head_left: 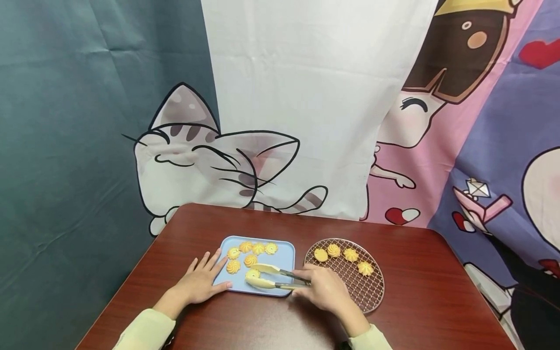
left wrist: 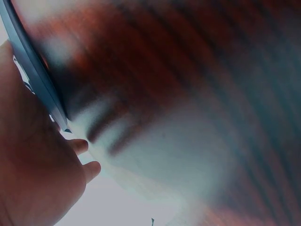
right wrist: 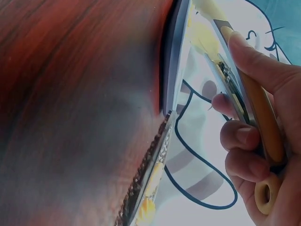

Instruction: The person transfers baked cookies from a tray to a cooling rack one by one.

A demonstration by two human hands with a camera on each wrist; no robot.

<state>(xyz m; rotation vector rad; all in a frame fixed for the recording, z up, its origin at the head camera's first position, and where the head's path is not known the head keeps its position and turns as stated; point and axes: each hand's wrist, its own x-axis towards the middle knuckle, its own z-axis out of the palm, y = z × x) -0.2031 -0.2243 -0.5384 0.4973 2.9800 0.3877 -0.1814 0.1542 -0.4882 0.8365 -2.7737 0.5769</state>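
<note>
A blue tray with several swirl cookies sits mid-table. Beside it on the right lies a round wire rack carrying several more cookies. My right hand grips yellow-tipped tongs, whose tips sit on either side of a cookie near the tray's front edge. In the right wrist view, fingers curl around the tongs next to the tray edge. My left hand lies flat on the table, fingers straight and touching the tray's left edge.
The dark red wooden table has rounded far corners. Cartoon-printed curtains hang close behind it. The rack's rim almost touches the tray.
</note>
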